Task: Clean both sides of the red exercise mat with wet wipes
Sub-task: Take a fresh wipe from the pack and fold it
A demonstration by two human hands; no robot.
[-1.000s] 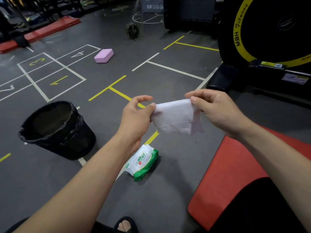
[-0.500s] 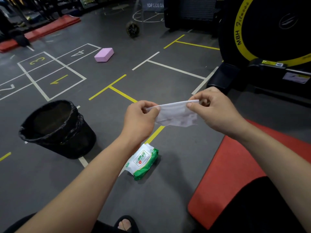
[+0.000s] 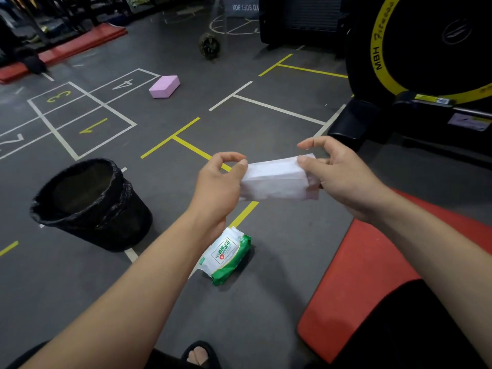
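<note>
Holding a folded white wet wipe (image 3: 277, 179) stretched between both hands above the grey gym floor (image 3: 266, 310). Left hand (image 3: 217, 186): thumb and curled fingers pinch the wipe's left end. Right hand (image 3: 343, 177): thumb and lower fingers pinch the right end, forefinger lifted clear above it.

Red rectangular foam exercise mat (image 3: 359, 278): flat on the floor at 4 o'clock, partly covered by the person's dark-clothed leg (image 3: 415, 328).

White and green soft pack of wet wipes (image 3: 227, 255): on the floor at 6 o'clock, directly below the hands, just left of the mat and apart from it.

Black round waste bin lined with a black plastic bag (image 3: 90, 206): upright at 9 o'clock, left of the pack.

Pink rectangular foam block (image 3: 164, 86): on the floor at 11 o'clock, beside a numbered white grid.

Black machine with a yellow-ringed round housing (image 3: 436, 43): at 2 o'clock.

Stacked red mats (image 3: 80, 46): far off at 10 o'clock.

Black sandalled foot (image 3: 198, 355): at the bottom edge.
</note>
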